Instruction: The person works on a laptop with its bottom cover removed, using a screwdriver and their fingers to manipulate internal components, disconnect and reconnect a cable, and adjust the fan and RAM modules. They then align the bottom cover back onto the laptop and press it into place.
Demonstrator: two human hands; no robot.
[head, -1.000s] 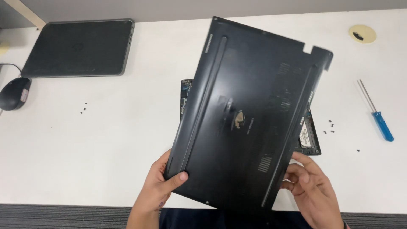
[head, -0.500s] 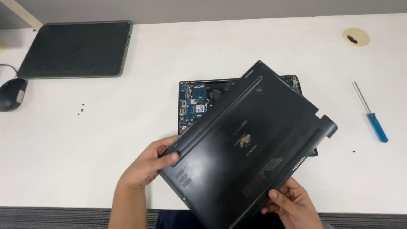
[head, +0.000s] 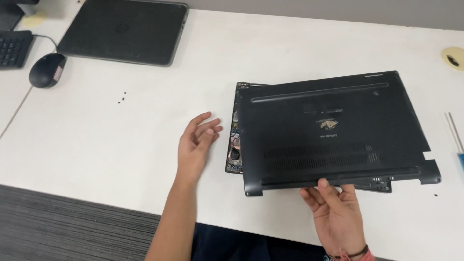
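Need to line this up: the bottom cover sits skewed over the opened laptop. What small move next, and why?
Probably nudge the bottom cover leftward with the right hand gripping its near edge: the opened laptop still shows along its left side. The left hand is free.

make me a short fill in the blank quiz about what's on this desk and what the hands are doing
1. The black bottom cover is held at its near edge by the ____ hand.
2. The left hand is open and holds ____.
3. The opened laptop lies ____ the cover.
4. The computer mouse is coloured ____.

Missing words: right; nothing; under; black
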